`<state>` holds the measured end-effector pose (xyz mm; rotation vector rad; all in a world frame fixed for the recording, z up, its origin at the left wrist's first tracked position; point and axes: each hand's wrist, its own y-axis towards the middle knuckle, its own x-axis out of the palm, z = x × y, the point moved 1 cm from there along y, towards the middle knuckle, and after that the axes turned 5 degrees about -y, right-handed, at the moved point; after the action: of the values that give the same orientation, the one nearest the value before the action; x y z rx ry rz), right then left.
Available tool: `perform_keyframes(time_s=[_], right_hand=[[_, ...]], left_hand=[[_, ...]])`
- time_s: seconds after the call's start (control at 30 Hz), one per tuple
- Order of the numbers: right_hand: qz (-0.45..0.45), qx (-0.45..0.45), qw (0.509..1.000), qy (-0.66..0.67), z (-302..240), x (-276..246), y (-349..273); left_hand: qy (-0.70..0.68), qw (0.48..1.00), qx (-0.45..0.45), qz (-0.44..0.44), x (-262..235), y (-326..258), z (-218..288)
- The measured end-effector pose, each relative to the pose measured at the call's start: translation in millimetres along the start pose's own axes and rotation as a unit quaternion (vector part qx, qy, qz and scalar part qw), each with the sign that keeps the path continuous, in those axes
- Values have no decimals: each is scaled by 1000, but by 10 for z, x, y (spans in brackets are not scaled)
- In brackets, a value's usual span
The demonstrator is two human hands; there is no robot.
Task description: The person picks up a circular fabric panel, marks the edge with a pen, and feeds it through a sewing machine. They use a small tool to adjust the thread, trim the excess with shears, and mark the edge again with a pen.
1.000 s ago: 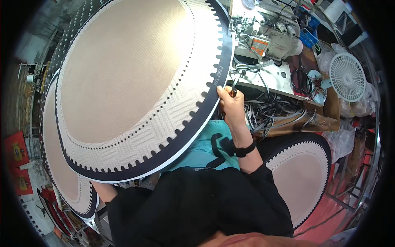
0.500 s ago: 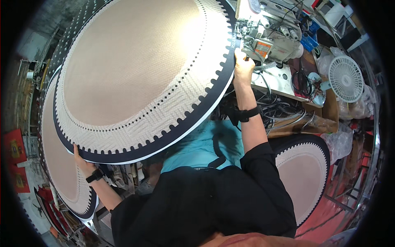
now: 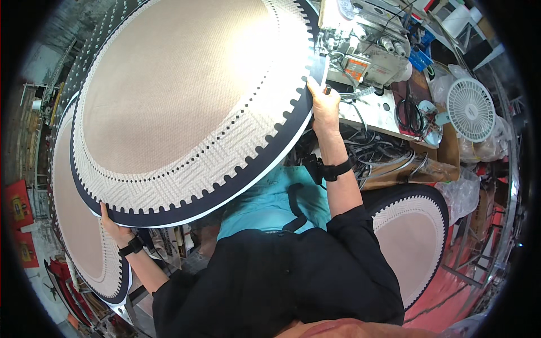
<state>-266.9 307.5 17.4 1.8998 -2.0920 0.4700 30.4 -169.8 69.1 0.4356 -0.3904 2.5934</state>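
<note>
A large round mat (image 3: 169, 96) with a beige centre, a cream patterned ring and a dark scalloped border fills the upper left and middle. My right hand (image 3: 325, 107) grips its right edge, thumb on top and the other fingers mostly hidden. Just beyond that hand, the mat's edge meets the working end of a sewing machine (image 3: 375, 56). At the lower left rim my left hand (image 3: 115, 230) also holds the mat, its thumb over the dark border and its fingers underneath.
A second round mat (image 3: 84, 225) lies beneath at the left, and another mat (image 3: 411, 242) stands at the lower right. Beside the machine are a white fan (image 3: 471, 110), coiled black cable (image 3: 410, 115), tangled cords (image 3: 377, 152) and a cardboard box (image 3: 448, 146).
My right hand has drawn a little toward me along with the mat's right edge, away from the machine. My left hand stays at nearly the same spot on the rim.
</note>
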Motion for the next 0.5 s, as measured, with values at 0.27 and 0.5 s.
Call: perform_keyframes(time_s=[0.27, 0.5], right_hand=[[-2, -9, 1000, -15, 89, -62, 81], [12, 36, 999, -10, -106, 101, -73]], left_hand=[[-28, 999, -29, -14, 28, -24, -68], [-28, 999, -37, -15, 160, -65, -108]])
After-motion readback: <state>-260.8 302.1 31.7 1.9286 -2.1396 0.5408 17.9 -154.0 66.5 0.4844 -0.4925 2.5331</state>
